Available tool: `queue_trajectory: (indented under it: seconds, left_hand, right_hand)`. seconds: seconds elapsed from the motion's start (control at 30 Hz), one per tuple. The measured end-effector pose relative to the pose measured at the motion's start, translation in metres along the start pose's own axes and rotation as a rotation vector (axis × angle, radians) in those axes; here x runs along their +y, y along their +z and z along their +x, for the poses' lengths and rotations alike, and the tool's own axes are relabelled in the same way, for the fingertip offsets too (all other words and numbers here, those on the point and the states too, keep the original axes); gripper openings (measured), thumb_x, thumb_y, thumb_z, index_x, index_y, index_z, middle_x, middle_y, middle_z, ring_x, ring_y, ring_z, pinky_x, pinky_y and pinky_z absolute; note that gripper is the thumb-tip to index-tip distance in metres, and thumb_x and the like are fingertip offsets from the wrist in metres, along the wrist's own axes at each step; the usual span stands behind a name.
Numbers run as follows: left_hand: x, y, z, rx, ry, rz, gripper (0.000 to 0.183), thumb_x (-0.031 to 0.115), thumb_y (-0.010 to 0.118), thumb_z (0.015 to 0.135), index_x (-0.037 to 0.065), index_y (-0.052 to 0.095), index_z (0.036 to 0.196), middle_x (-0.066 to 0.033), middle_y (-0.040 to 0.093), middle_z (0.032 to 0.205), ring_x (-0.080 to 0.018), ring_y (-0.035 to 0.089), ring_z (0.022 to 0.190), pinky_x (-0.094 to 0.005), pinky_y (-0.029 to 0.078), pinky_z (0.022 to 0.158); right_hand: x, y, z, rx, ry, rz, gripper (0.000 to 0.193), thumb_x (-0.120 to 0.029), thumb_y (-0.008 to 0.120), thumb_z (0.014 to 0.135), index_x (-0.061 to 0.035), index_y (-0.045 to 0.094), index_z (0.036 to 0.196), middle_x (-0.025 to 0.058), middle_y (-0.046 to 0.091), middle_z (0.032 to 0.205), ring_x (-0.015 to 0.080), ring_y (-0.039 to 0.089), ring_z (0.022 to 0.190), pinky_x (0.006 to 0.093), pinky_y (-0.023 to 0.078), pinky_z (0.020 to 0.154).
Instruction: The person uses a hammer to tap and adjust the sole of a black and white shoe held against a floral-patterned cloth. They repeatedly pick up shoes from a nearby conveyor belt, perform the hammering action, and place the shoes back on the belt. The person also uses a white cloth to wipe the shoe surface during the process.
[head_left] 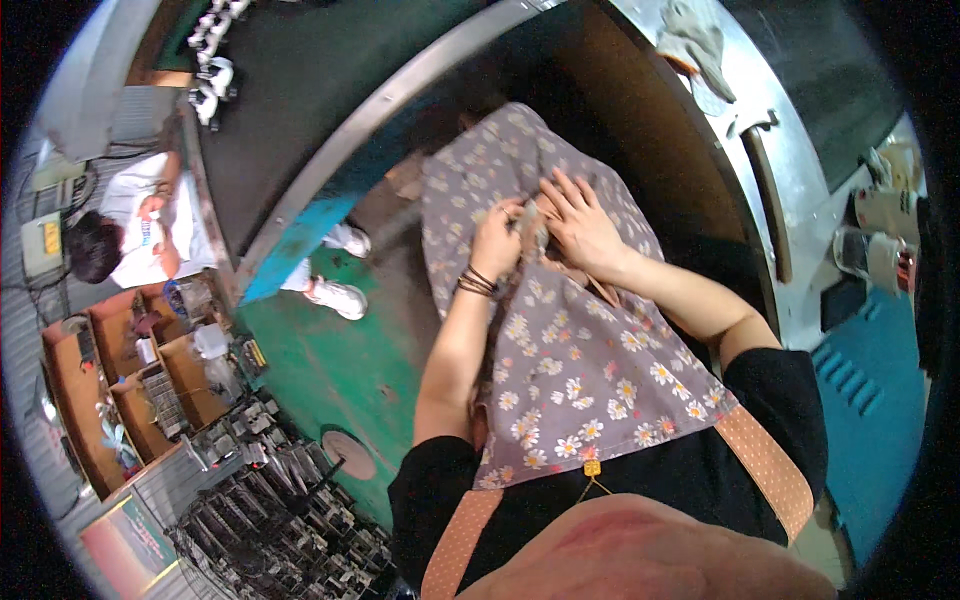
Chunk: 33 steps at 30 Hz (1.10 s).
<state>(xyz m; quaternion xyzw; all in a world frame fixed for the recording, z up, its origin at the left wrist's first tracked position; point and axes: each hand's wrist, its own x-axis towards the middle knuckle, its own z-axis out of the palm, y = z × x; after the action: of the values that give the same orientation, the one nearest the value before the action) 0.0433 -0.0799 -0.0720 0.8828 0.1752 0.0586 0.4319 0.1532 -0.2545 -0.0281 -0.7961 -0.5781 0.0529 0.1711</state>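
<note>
A grey apron point(570, 390) with daisies hangs over my front and spreads across my lap. My left hand point(495, 243), with dark bands at its wrist, is closed near the apron's middle. Its fingertips meet a crumpled pale beige-grey piece point(532, 228), too small and bunched to name. My right hand point(583, 228) lies on the apron just beside that piece, fingers stretched out and apart. Whether the pale piece belongs to the apron I cannot tell.
A hammer point(768, 200) and grey work gloves point(692, 45) lie on the metal ledge at right, near a clear cup point(855, 250). A divided wooden box point(100, 400) and racked dark metal parts point(270, 500) stand left. Another person point(140, 230) sits far left.
</note>
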Motion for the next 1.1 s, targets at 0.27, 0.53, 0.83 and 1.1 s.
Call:
queue_trajectory:
  seconds: [0.27,0.53,0.83,1.1]
  left_hand:
    - [0.018,-0.082,0.031,0.365,0.132,-0.244,0.011,0.007,0.065,0.089,0.003,0.068,0.098,-0.0096,0.067,0.114,-0.0152,0.063,0.096,-0.029,0.051,0.082]
    - [0.072,-0.21,0.136,0.566,0.268,0.172,0.014,0.009,0.064,0.084,0.004,0.069,0.096,-0.0144,0.067,0.11,-0.0292,0.062,0.106,-0.0383,0.046,0.096]
    - [0.029,-0.321,0.269,0.733,0.263,1.004,0.053,0.011,0.062,0.086,0.005,0.046,0.137,-0.0244,0.043,0.141,-0.0389,0.042,0.131,-0.0445,0.036,0.11]
    - [0.041,-0.368,0.327,1.071,0.199,1.168,0.042,0.015,0.057,0.089,0.008,0.051,0.13,-0.0223,0.052,0.129,-0.0378,0.053,0.117,-0.0469,0.043,0.099]
  right_hand:
    - [0.0,-0.022,-0.015,0.086,0.039,0.224,0.042,-0.014,0.071,0.065,-0.0001,0.065,0.104,0.0176,0.054,0.128,0.0365,0.043,0.127,0.0484,0.033,0.105]
    - [-0.015,-0.027,-0.048,0.181,0.036,0.471,0.034,-0.02,0.072,0.076,-0.005,0.066,0.107,0.0174,0.054,0.13,0.0366,0.047,0.124,0.0491,0.036,0.104]
    - [-0.024,-0.061,-0.046,0.32,-0.038,0.582,0.029,-0.019,0.072,0.079,-0.0082,0.068,0.106,0.0128,0.058,0.124,0.033,0.053,0.118,0.0473,0.04,0.099]
    - [-0.027,-0.064,-0.045,0.316,-0.047,0.66,0.031,-0.02,0.071,0.082,-0.0069,0.066,0.11,0.0123,0.058,0.126,0.0332,0.052,0.118,0.0482,0.038,0.099]
